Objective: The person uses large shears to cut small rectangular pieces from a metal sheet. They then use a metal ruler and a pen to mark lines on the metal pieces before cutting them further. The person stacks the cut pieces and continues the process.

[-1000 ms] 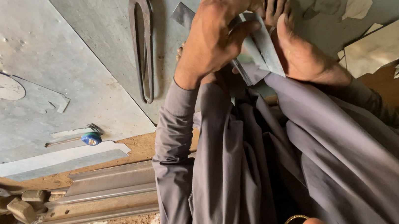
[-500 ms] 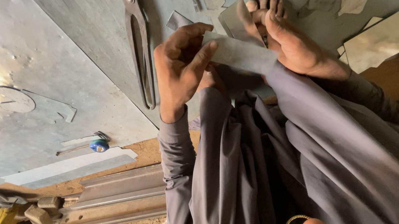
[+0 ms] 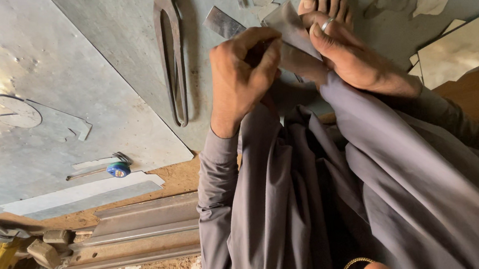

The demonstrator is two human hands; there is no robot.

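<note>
Two hands on one cut metal piece, snips lying idle

Nearest, grey channel rails [image 3: 142, 227] lie on the dirt floor off the near edge of the big metal sheet [image 3: 118, 52], with a small blue object [image 3: 118, 170] just past them. Mid-sheet, the left hand [image 3: 242, 75] pinches the small metal piece [image 3: 293, 25] between thumb and curled fingers, and the right hand [image 3: 356, 60] presses down flat on its other end, so the piece is held at both ends just above the sheet. It looks already cut free: the long snips [image 3: 170, 53] rest untouched beside the left hand, and pale offcuts [image 3: 456, 52] crowd the sheet's right edge. Whatever shaping remains is in the hands. Open sheet lies to the left; the right is cluttered
</note>
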